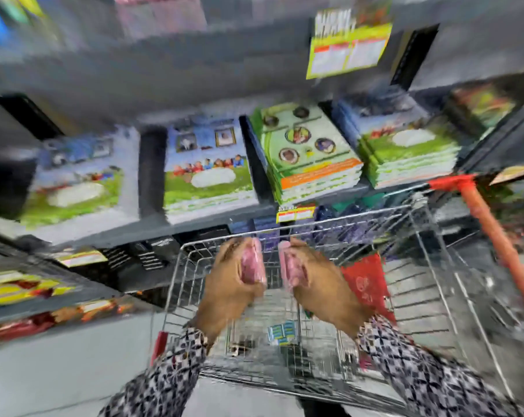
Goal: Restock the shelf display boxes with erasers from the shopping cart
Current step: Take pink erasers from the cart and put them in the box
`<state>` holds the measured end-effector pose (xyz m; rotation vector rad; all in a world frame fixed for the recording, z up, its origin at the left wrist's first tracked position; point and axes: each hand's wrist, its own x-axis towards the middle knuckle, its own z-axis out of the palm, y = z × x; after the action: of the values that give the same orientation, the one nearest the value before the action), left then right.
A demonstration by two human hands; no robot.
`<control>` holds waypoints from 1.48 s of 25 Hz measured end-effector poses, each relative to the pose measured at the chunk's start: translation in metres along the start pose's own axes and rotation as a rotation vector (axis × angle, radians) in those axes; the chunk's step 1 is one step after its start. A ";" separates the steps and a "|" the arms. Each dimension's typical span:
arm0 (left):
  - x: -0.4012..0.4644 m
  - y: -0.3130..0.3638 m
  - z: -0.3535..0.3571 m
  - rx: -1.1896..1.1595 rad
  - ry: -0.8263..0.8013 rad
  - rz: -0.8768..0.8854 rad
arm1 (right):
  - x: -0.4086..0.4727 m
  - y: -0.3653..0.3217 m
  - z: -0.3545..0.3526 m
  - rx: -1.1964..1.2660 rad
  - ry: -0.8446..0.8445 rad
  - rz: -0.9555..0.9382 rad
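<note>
The picture is blurred by motion. My left hand (227, 290) is closed around a pink pack of erasers (251, 263), held above the wire shopping cart (435, 284). My right hand (317, 287) grips a second pink pack of erasers (287, 263) right beside it. Both packs stand nearly upright, a small gap between them. Down in the cart lie a small blue-and-white pack (281, 332) and a red bag (366, 284). No display box for erasers can be made out.
A grey shelf (194, 219) ahead carries stacks of green and blue notebooks (311, 155). Lower shelves at left hold colourful packets (23, 288). The cart's red handle (495, 236) runs along the right. Pale floor (59, 371) lies at lower left.
</note>
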<state>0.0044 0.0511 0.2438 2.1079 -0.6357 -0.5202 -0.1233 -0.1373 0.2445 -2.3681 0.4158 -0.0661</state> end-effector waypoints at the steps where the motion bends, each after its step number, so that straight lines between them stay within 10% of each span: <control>1: -0.007 0.033 -0.029 0.018 0.056 0.082 | -0.006 -0.034 -0.028 0.042 0.046 -0.063; 9: -0.004 0.239 -0.228 0.080 0.326 0.432 | 0.043 -0.237 -0.229 0.045 0.283 -0.382; 16: 0.117 0.323 -0.323 0.284 0.277 0.299 | 0.201 -0.323 -0.303 -0.085 0.194 -0.451; 21: 0.179 0.322 -0.344 0.244 0.319 0.186 | 0.285 -0.331 -0.307 -0.217 0.033 -0.457; 26: 0.181 0.295 -0.333 0.348 0.556 0.354 | 0.289 -0.312 -0.285 -0.226 0.369 -0.518; 37: 0.161 0.299 -0.320 0.544 0.630 0.411 | 0.261 -0.328 -0.275 -0.432 0.361 -0.438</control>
<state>0.2367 -0.0025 0.6444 2.3583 -0.8579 0.5938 0.1703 -0.1733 0.6493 -2.8434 0.0685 -0.6739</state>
